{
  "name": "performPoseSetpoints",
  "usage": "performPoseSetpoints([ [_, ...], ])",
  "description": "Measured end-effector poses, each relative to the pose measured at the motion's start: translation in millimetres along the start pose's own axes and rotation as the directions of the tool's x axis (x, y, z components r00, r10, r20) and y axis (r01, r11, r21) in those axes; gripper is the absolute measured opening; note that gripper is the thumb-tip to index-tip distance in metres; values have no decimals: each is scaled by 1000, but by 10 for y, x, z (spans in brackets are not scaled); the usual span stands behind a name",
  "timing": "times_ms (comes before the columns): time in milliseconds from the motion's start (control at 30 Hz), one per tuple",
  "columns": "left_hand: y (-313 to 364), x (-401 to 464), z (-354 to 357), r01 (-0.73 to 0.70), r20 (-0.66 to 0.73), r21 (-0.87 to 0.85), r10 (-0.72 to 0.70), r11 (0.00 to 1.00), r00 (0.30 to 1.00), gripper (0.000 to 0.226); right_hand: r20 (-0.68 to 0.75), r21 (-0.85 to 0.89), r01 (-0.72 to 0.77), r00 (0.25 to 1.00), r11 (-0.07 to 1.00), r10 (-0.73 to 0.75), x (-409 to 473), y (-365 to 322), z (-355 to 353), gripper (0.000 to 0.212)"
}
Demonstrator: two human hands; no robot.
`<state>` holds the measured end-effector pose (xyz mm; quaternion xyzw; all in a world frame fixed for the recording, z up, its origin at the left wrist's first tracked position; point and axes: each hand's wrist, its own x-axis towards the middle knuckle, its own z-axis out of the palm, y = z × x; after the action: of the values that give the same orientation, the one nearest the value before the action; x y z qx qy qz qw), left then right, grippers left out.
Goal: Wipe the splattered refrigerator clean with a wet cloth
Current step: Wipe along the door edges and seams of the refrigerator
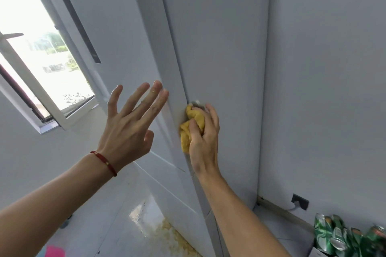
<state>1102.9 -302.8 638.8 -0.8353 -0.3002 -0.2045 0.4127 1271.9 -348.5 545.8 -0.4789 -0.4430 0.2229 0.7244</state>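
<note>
Right hand [203, 142] curled round a bunched yellow cloth [191, 126], pressing it against the front corner edge of the white refrigerator [219, 48], roughly mid-height in view. Left hand [129, 123] spread, fingers straight, fingertips at or just off the door face beside the cloth; contact not certain. Red cord bracelet [104, 162] on left wrist. Yellowish splatter [167, 233] visible low on the door and on the floor at its foot, well below the cloth: not yet reached, judging by position. Risks: wiping downward could smear residue across clean panel if cloth is not refolded or rinsed; drips from a wet cloth could run toward the wall socket [300, 201] near the base at right; a backward step could knock the green drink cans [338, 236] at lower right. Open window [41, 58] at left. Can labels too blurred to read; no brand mark or other writing legible on the refrigerator.
</note>
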Motion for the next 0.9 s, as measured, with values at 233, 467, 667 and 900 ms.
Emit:
performPoseSetpoints([
  [233,-35,-1,76,-9,-6,-24,9,1000,1000,104,2,-112,-119,993,987,120,-344,444,-121,43],
  [467,92,-10,111,61,-66,-89,-67,994,996,100,145,-131,88,987,988,-69,-182,75,148,64],
  [667,611,-321,441,174,-209,-259,-232,950,950,90,141,-408,220,974,886,-177,-486,1020,150,95],
  [900,1487,-1027,1335,197,-299,-419,-340,886,892,61,137,-422,168,983,891,-120,-1100,2494,-169,98],
])
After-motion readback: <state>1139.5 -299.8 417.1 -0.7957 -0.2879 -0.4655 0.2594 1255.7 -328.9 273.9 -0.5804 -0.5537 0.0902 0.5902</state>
